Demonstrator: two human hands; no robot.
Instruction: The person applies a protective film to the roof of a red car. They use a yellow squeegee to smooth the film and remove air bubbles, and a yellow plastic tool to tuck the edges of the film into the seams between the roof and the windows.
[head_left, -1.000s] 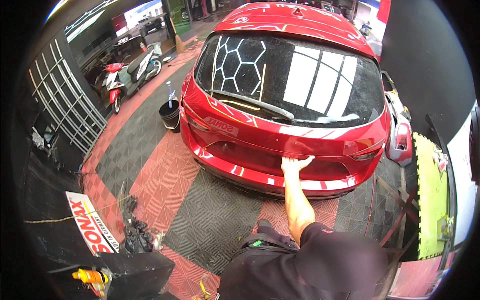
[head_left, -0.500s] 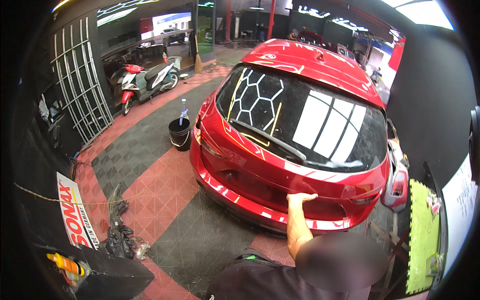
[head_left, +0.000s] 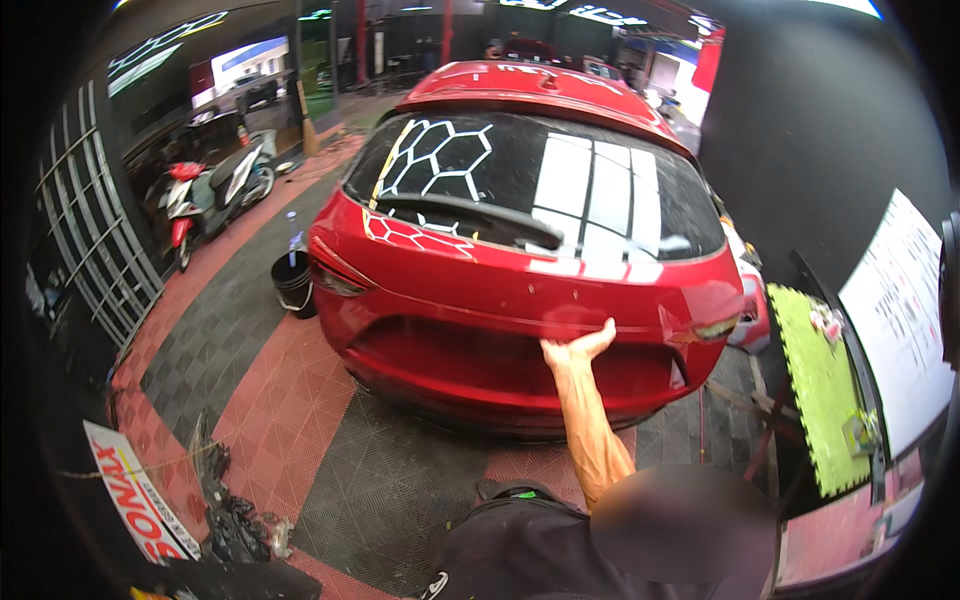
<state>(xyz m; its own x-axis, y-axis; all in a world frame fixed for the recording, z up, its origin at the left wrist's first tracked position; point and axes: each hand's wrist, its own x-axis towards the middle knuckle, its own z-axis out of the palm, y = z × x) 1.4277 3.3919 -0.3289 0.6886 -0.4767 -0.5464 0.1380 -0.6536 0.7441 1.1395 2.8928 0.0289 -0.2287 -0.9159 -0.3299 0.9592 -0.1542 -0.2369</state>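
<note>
Seeing R hand [head_left: 575, 350] w/ thumb splayed, fingertips hidden at hatch [head_left: 480, 290] edge, on car [head_left: 520, 268] dead ahead; can't tell grip tbh. Could slip w/ weak hold, or pinch fingers w/ sudden drop.

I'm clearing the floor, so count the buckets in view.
1: a black bucket, standing on the tiled floor just left of the red car. Any behind the car would be hidden.

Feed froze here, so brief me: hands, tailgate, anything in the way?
Right hand at red tailgate, thumb spread; left out of view. Tailgate ajar or latched: can't tell. Black bucket left of car.
</note>
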